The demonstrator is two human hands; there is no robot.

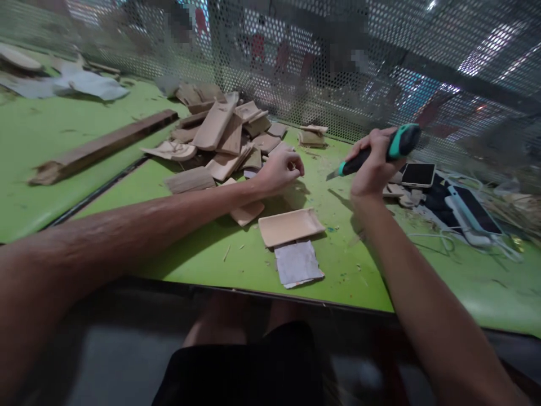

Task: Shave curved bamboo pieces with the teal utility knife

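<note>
My right hand [374, 163] is wrapped round a black and green knife [359, 162], its blade pointing left above the green table [203, 259]. At the right edge of a heap of curved wooden pieces [215, 129], my left hand [284, 169] has its fingers curled together; what they hold, if anything, is too small to tell. A pale curved wooden piece [291, 227] lies in front of my hands, touching a folded sheet of sandpaper or paper [298, 264]. Another wooden piece [247, 212] lies partly under my left forearm.
A long wooden bar [105, 148] lies at the left. Phones [418, 175] and white cables lie at the right beside dark cloth. White paper [80, 82] sits at the back left. A perforated metal screen [296, 67] stands behind the table.
</note>
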